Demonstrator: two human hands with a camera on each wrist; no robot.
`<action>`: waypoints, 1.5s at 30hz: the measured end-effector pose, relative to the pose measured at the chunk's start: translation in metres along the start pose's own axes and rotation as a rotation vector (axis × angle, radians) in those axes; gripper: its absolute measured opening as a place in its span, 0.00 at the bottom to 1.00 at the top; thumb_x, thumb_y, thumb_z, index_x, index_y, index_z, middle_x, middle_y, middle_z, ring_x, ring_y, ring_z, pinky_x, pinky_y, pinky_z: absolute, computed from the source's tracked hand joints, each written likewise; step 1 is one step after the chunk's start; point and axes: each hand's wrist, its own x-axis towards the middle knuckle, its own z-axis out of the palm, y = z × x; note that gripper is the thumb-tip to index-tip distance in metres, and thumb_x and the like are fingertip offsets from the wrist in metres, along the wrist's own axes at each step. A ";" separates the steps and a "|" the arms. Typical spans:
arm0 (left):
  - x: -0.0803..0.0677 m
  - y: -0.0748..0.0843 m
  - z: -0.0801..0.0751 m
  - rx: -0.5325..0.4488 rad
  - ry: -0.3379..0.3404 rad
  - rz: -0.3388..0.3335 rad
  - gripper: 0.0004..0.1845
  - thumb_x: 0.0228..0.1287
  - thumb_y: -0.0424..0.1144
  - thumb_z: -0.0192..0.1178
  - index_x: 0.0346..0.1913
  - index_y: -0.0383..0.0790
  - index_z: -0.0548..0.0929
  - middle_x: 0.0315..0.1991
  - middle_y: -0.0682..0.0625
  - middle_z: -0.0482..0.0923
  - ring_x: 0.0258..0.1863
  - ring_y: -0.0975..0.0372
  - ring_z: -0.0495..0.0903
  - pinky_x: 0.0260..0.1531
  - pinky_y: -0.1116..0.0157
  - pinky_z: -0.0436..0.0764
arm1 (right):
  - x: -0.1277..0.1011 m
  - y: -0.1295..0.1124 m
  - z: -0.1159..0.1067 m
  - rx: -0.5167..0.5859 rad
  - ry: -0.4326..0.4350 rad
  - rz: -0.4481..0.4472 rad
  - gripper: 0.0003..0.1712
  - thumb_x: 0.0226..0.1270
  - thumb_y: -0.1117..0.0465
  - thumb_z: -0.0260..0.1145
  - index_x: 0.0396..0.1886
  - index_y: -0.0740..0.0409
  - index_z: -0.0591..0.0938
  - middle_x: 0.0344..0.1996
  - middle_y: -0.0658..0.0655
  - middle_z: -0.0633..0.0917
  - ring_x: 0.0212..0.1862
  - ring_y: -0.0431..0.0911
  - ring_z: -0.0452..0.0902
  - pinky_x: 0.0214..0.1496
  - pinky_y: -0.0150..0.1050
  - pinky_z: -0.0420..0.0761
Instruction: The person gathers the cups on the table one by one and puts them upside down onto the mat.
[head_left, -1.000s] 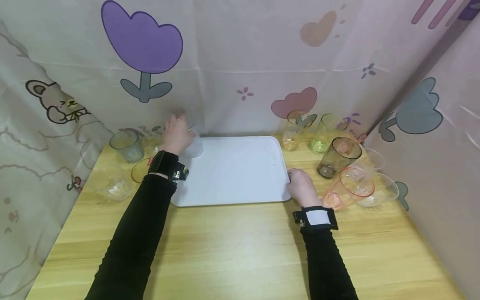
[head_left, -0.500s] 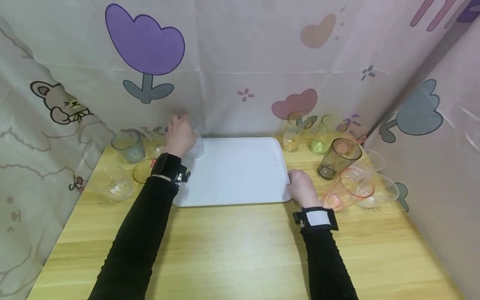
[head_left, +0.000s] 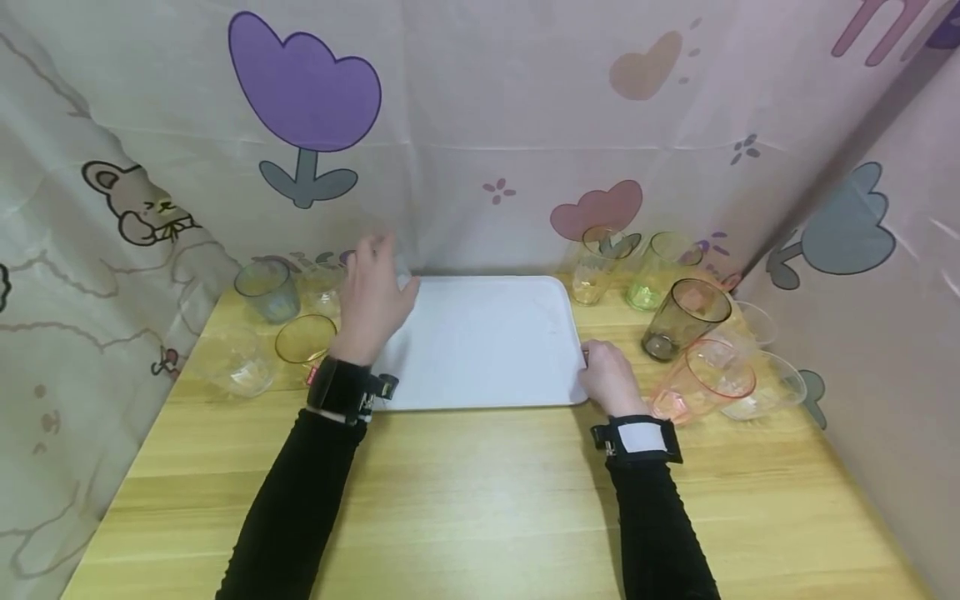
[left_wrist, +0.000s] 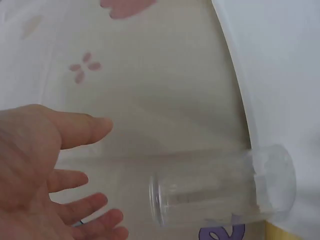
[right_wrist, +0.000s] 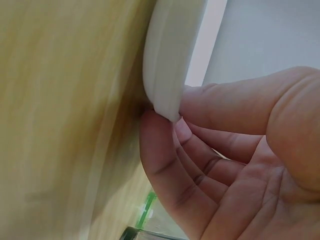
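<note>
A white rectangular tray [head_left: 480,342] lies on the wooden table. My right hand [head_left: 611,375] pinches its right edge; in the right wrist view the thumb is above the rim and a finger [right_wrist: 159,145] below it. At the tray's back left corner a tall clear glass [left_wrist: 215,187] stands upright. My left hand [head_left: 375,300] is near that glass, fingers spread and holding nothing. The left wrist view shows a gap between hand and glass. From the head, the hand hides most of this glass.
To the left stand a grey-blue glass [head_left: 268,293], an amber-rimmed glass [head_left: 303,337] and clear glasses, one at front [head_left: 243,371]. Right of the tray are a yellowish glass [head_left: 595,271], a green glass [head_left: 656,279], a brown glass [head_left: 678,325], a pink glass [head_left: 693,387] and clear ones. Patterned curtains hang behind.
My left hand has come away from the clear glass, drawing back a little to the right with its fingers straightening. The right hand keeps its pinch on the tray. The head view shifts slightly.
</note>
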 end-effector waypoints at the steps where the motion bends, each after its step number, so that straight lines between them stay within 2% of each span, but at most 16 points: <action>1: -0.005 0.001 0.001 -0.021 0.001 0.007 0.38 0.69 0.43 0.68 0.76 0.33 0.65 0.74 0.32 0.62 0.68 0.39 0.67 0.60 0.40 0.76 | 0.000 0.000 0.000 0.000 -0.002 0.003 0.28 0.59 0.77 0.58 0.62 0.77 0.78 0.55 0.75 0.82 0.56 0.65 0.79 0.61 0.60 0.78; 7: -0.036 0.008 0.010 -0.104 -0.048 0.046 0.29 0.69 0.42 0.68 0.68 0.34 0.74 0.63 0.35 0.72 0.56 0.45 0.77 0.47 0.48 0.84 | 0.001 0.000 -0.003 0.000 -0.004 0.002 0.28 0.59 0.77 0.58 0.62 0.78 0.77 0.55 0.75 0.82 0.56 0.66 0.79 0.61 0.60 0.78; 9: -0.044 0.010 0.015 -0.095 -0.079 0.067 0.26 0.70 0.42 0.68 0.66 0.37 0.76 0.59 0.38 0.75 0.51 0.47 0.79 0.43 0.51 0.84 | 0.001 0.000 -0.003 0.003 -0.003 0.002 0.28 0.58 0.77 0.58 0.62 0.77 0.78 0.54 0.75 0.82 0.56 0.65 0.79 0.61 0.60 0.78; 14: -0.062 0.012 0.032 -0.043 -0.171 0.137 0.20 0.69 0.41 0.69 0.60 0.40 0.82 0.51 0.44 0.81 0.46 0.51 0.80 0.44 0.54 0.82 | 0.001 0.002 -0.004 0.001 0.001 -0.001 0.29 0.57 0.77 0.58 0.61 0.77 0.78 0.52 0.75 0.83 0.54 0.65 0.79 0.59 0.60 0.78; 20: -0.079 0.015 0.049 0.002 -0.347 0.219 0.12 0.68 0.39 0.70 0.52 0.43 0.87 0.45 0.49 0.82 0.44 0.55 0.80 0.42 0.58 0.83 | 0.002 0.000 -0.005 -0.004 -0.018 0.016 0.29 0.59 0.77 0.58 0.64 0.77 0.76 0.55 0.75 0.82 0.57 0.66 0.78 0.61 0.61 0.78; 24: -0.088 0.015 0.059 -0.001 -0.474 0.228 0.10 0.67 0.38 0.70 0.50 0.46 0.88 0.44 0.52 0.82 0.45 0.57 0.80 0.43 0.59 0.82 | 0.001 -0.001 -0.005 -0.015 -0.022 0.019 0.29 0.61 0.76 0.59 0.65 0.77 0.76 0.55 0.75 0.82 0.57 0.66 0.78 0.62 0.61 0.78; 27: -0.094 0.015 0.065 0.006 -0.539 0.223 0.09 0.67 0.38 0.70 0.49 0.47 0.89 0.45 0.53 0.82 0.46 0.58 0.81 0.45 0.58 0.83 | 0.001 -0.002 -0.005 -0.016 -0.019 0.012 0.29 0.61 0.76 0.59 0.64 0.77 0.76 0.54 0.75 0.82 0.56 0.66 0.78 0.61 0.61 0.78; 35: -0.103 0.013 0.072 0.035 -0.591 0.239 0.08 0.64 0.35 0.72 0.46 0.46 0.90 0.45 0.52 0.83 0.48 0.56 0.83 0.49 0.56 0.84 | 0.001 -0.001 -0.003 -0.003 -0.011 0.005 0.30 0.58 0.77 0.59 0.63 0.77 0.77 0.54 0.76 0.82 0.56 0.66 0.79 0.61 0.61 0.78; 45: -0.103 0.007 0.074 0.035 -0.620 0.207 0.09 0.69 0.31 0.66 0.45 0.48 0.90 0.42 0.55 0.83 0.44 0.60 0.82 0.42 0.59 0.83 | 0.001 -0.001 0.001 -0.006 0.008 -0.017 0.28 0.58 0.77 0.58 0.61 0.78 0.78 0.53 0.76 0.82 0.54 0.66 0.79 0.59 0.61 0.78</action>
